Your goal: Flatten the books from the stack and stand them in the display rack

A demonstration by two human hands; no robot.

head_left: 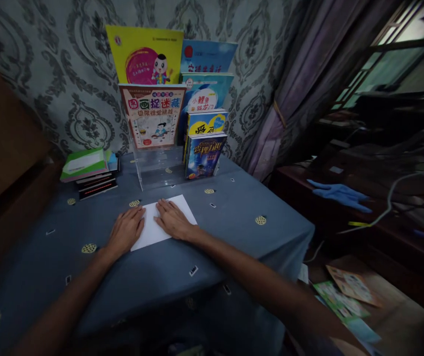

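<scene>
A white sheet of paper (152, 236) lies flat on the blue tablecloth (230, 237) in front of me. My left hand (126, 228) rests at the paper's left edge, palm down, its fingers stretched forward. Flat on the upper middle of the sheet lies my right hand (173, 219), fingers extended and slightly apart. Neither hand grips anything. The parts of the paper beneath both hands are hidden. Behind the sheet stands a clear acrylic book rack (156, 170).
Several picture books (154, 116) and a dark blue book (205, 155) stand in the rack. At the left back sits a stack of books (86, 165). A blue glove (340, 194) lies on a dark surface to the right; booklets (341, 301) are low on the right.
</scene>
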